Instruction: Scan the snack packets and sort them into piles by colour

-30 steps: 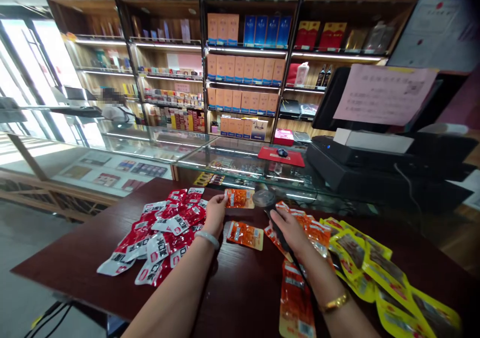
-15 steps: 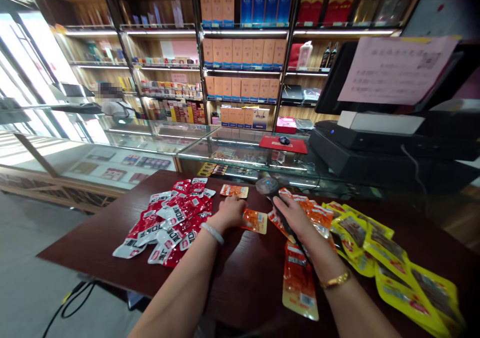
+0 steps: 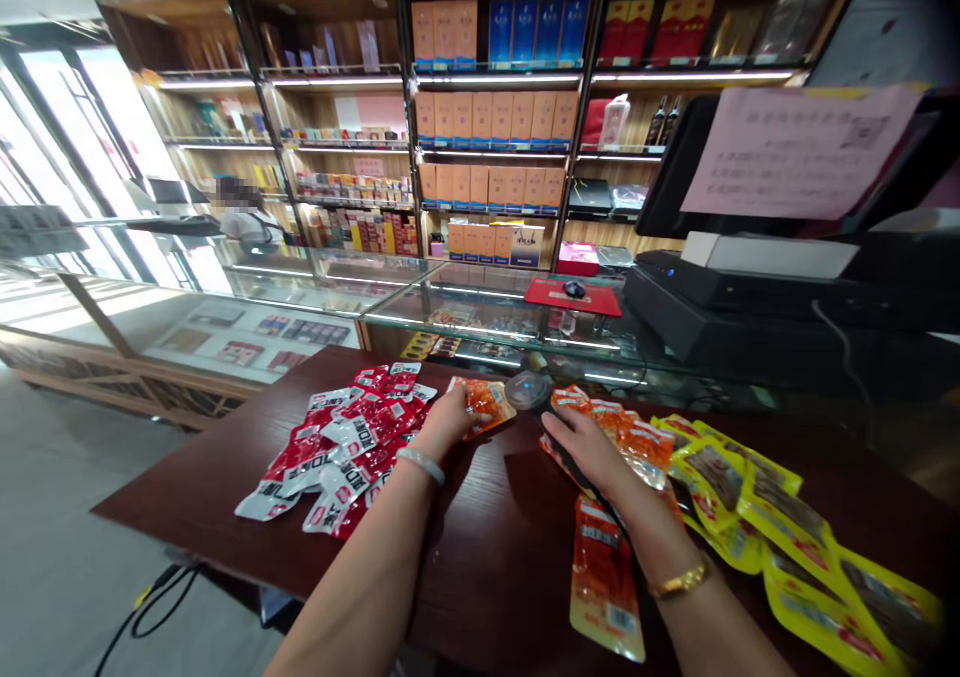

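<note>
My left hand [image 3: 450, 422], a pale bangle at its wrist, is closed on the left part of an orange snack packet [image 3: 491, 400] on the dark table. My right hand [image 3: 589, 445] is wrapped round the handle of a handheld barcode scanner [image 3: 527, 391], whose rounded head points toward that packet. Beside and beneath my right hand lie more orange snack packets [image 3: 646, 447], and one long orange packet [image 3: 606, 582] lies nearer to me. A heap of red and white packets [image 3: 360, 435] sits just left of my left hand.
Yellow packets [image 3: 787, 517] spread over the right side of the table [image 3: 480, 577]. Behind stand a glass counter [image 3: 480, 307] with a red mat [image 3: 574, 297] and mouse, and a monitor [image 3: 675, 167] with a paper sheet. A person [image 3: 244, 222] is at the far left.
My left hand has moved slightly left and away from me. The packet that lay under it and the one farther back now appear together at that hand. My right hand keeps the scanner.
</note>
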`<state>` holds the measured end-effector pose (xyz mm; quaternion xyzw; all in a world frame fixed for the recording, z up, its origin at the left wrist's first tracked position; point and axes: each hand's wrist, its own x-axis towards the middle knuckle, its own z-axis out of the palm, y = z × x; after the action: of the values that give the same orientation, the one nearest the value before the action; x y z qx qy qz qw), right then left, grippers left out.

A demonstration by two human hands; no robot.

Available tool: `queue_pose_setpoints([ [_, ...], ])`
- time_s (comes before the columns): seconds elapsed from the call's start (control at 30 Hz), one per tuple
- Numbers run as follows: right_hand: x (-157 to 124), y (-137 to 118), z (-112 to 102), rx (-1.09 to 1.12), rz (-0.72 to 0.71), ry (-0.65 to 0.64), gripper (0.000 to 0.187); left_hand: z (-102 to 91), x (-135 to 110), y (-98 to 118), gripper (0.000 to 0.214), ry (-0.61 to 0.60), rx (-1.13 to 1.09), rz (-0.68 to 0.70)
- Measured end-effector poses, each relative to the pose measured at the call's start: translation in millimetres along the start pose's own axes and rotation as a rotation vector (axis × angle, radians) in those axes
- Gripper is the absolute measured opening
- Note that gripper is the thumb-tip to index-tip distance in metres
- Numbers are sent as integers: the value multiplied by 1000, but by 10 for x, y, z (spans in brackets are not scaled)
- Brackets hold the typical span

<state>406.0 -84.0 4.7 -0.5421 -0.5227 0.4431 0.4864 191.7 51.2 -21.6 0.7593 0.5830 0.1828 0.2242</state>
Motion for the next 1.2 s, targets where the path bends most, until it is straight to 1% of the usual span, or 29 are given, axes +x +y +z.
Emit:
queue_pose_setpoints([
  [0.13, -11, -3, 15, 23, 6, -37, 43, -25, -11, 23, 52, 13, -4, -5],
  [0.27, -12, -36, -39, 8, 3, -14, 43, -63, -62, 55, 51, 56, 62, -47],
  [0.33, -2, -46, -101, -15, 1, 10, 41, -86, -104, 80, 50, 158, 165, -62],
  [0.43, 21, -42, -220, -59, -21, 22, 40, -103, -168, 159, 48, 405, 288, -35],
  [0.47, 28, -40, -261, -71, -28, 19, 41, -92, -187, 200, 48, 459, 290, -13],
  [0.5, 32, -42, -300, -77, -33, 20, 42, -66, -205, 247, 48, 480, 277, 21],
  [0.53, 32, -48, -337, -76, -35, 29, 42, -24, -221, 298, 46, 469, 256, 66],
  [0.57, 29, -59, -373, -66, -34, 45, 42, 34, -237, 353, 44, 431, 232, 123],
  [0.6, 23, -75, -406, -51, -27, 62, 42, 106, -250, 409, 41, 372, 207, 185],
  [0.67, 4, -114, -469, -21, -10, 94, 43, 273, -263, 522, 40, 215, 154, 286],
  [0.73, -12, -144, -528, -3, -7, 110, 44, 431, -242, 637, 43, 63, 116, 333],
  [0.8, -14, -150, -581, 5, -21, 121, 45, 541, -179, 765, 45, -25, 105, 332],
  [0.9, 13, -117, -645, 32, -23, 144, 46, 614, -43, 999, 42, -62, 106, 269],
  [1.0, 47, -78, -685, 57, -24, 156, 47, 667, 28, 1247, 50, -41, 160, 160],
  [1.1, 59, -65, -703, 66, -30, 153, 48, 786, -22, 1421, 66, 34, 269, 100],
  [1.2, 53, -67, -704, 61, -15, 172, 48, 921, -104, 1475, 68, 57, 308, 113],
])
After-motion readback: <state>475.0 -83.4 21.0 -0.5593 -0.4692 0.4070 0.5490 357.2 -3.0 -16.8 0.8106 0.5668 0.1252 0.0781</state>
